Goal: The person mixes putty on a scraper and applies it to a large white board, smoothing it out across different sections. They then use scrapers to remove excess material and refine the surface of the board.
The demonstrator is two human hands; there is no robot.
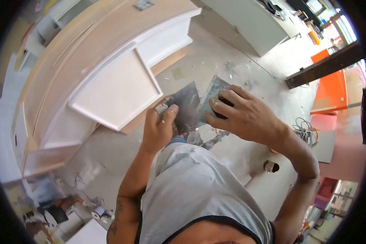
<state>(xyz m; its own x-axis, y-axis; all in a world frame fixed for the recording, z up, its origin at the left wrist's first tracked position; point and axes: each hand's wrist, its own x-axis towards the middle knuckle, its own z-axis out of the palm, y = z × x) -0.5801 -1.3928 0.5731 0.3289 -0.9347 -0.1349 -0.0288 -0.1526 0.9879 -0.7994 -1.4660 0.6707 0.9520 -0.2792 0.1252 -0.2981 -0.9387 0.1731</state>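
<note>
Pale, dust-smeared floor point(114, 156) spreads out below, a white panelled unit point(114, 91) off to the left, coiled cable point(306, 132) over on the right! And centre stage, the left hand point(158, 126) has a smooth grey plate point(186, 101) pinched under its thumb, tilted up in front of the grey top point(195, 175). Just beside it, the right hand point(242, 112) clasps a speckled plate point(211, 94), fingers bent over what looks like a dark grip, though they hide most of it.
</note>
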